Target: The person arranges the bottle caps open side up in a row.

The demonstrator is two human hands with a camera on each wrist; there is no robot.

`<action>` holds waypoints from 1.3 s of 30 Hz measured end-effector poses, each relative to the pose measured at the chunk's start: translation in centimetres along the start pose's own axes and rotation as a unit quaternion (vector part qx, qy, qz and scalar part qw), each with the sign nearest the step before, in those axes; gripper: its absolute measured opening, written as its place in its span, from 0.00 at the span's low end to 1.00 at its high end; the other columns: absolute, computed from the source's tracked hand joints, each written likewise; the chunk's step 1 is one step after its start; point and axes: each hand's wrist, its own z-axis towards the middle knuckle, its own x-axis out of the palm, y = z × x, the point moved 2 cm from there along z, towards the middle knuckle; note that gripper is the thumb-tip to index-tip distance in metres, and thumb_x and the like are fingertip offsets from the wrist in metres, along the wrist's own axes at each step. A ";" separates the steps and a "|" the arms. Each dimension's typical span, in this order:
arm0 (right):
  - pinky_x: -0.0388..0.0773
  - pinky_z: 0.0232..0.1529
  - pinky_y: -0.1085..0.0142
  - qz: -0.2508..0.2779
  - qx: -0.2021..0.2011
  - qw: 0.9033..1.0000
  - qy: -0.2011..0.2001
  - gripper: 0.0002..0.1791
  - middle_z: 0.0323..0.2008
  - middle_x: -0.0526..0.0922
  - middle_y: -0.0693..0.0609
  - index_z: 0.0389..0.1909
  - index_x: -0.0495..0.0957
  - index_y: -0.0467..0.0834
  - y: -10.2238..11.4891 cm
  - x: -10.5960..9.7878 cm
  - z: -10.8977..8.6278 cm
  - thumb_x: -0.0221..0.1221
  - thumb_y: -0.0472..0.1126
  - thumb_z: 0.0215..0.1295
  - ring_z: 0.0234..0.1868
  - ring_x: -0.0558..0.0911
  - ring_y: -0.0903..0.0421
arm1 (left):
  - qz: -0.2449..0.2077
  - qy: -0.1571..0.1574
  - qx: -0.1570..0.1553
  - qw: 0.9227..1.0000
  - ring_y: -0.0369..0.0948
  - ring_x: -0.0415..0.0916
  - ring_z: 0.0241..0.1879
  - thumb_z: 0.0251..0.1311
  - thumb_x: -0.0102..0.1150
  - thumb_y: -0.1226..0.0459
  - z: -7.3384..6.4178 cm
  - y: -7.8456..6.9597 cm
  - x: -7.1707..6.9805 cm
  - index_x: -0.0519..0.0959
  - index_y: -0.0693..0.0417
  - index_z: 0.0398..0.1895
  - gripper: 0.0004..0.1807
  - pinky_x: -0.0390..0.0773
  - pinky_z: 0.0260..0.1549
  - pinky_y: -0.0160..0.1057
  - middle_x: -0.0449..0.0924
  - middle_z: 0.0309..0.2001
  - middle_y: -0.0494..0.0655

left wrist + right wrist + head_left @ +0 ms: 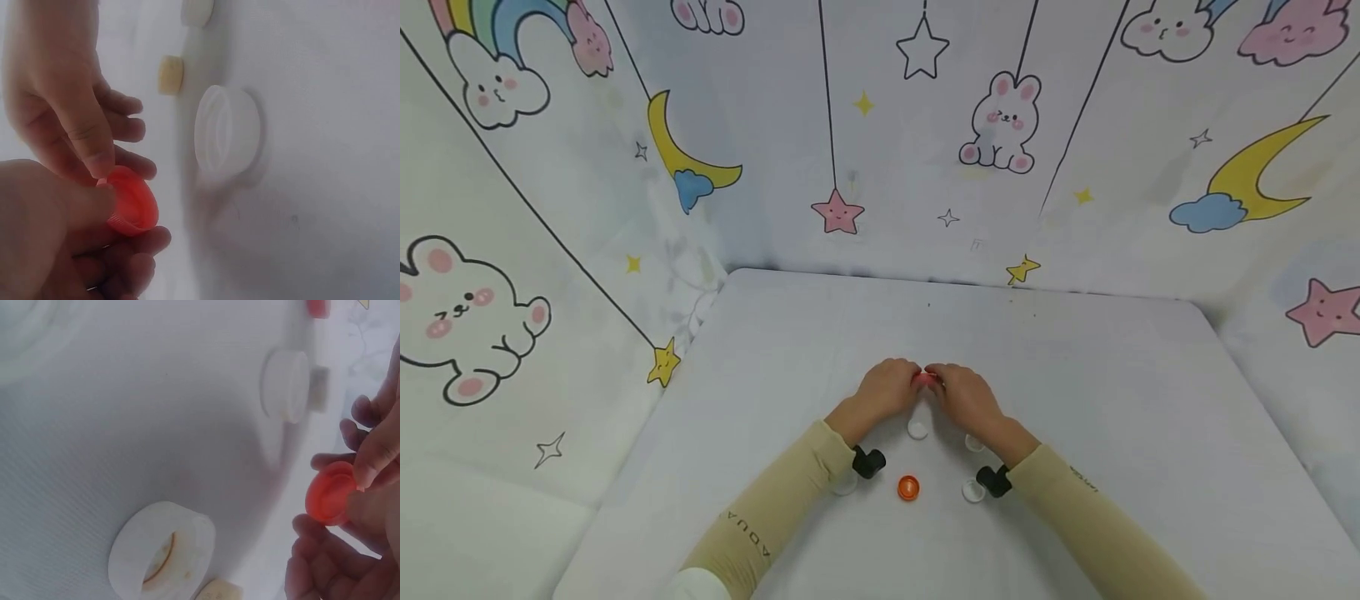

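Observation:
Between both hands, just above the table, is a small red ribbed bottle cap [925, 380], its hollow side in sight in both wrist views. My left hand [889, 388] pinches one side of it, the thumb [94, 205] pressed at its rim. From the other side my right hand [967, 398] grips it with thumb and fingers. Nearest below the hands lies a white cap [917, 429]. Partly behind the right wrist is another white cap [974, 442]. The outer fingers of both hands are loosely bent.
An orange cap [908, 488] lies hollow side up nearer my body. White caps lie by the right wrist [973, 491] and the left sleeve [844, 483]. A yellowish cap [170, 75] shows in the left wrist view. Printed cloth walls [775, 167] surround the white table [1112, 375].

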 end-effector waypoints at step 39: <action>0.77 0.35 0.62 -0.003 0.037 0.998 0.049 0.16 0.31 0.83 0.51 0.49 0.82 0.41 -0.1 1.8 0.6 0.66 0.39 0.61 0.29 0.75 0.56 | -0.028 0.033 -0.053 0.998 0.46 0.80 0.37 0.63 0.60 0.64 0.3 1.2 1.5 0.80 0.59 0.46 0.11 0.78 0.41 0.42 0.84 0.39 0.51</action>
